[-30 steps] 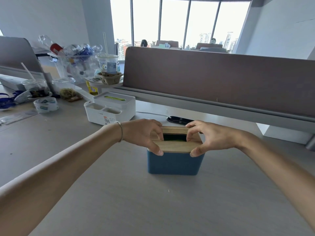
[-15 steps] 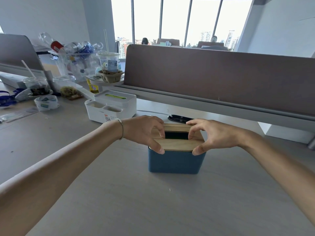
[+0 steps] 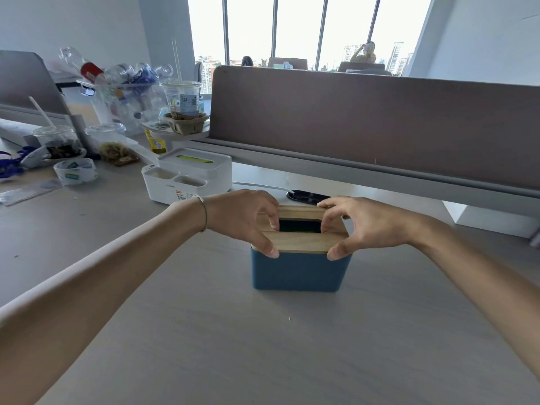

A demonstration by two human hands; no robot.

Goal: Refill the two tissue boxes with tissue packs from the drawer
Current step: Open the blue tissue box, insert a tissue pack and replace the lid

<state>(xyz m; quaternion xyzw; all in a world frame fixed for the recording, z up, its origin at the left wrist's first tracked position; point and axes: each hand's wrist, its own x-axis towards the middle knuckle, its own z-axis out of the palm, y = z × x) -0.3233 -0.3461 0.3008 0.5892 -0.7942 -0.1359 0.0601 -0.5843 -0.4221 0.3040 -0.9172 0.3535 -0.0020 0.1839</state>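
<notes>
A blue tissue box (image 3: 301, 271) with a wooden lid (image 3: 302, 243) stands in the middle of the grey desk. My left hand (image 3: 244, 220) grips the lid's left end, thumb on the front edge and fingers hooked into the dark slot. My right hand (image 3: 361, 225) holds the right end the same way. The slot looks dark, with no tissue showing. A white tissue box (image 3: 190, 178) with a green slot and two front compartments sits behind to the left. No drawer or tissue pack is in view.
A brown partition (image 3: 365, 121) runs along the desk's far side. Clutter fills the back left: a tape roll (image 3: 76, 171), plastic cups, a tub of empty bottles (image 3: 117, 92), a drink cup (image 3: 183, 100). A black puck with a white cable (image 3: 306, 196) lies behind the blue box.
Both hands have stayed on the wooden lid with the same grip. The view has shifted slightly; the box has not visibly moved.
</notes>
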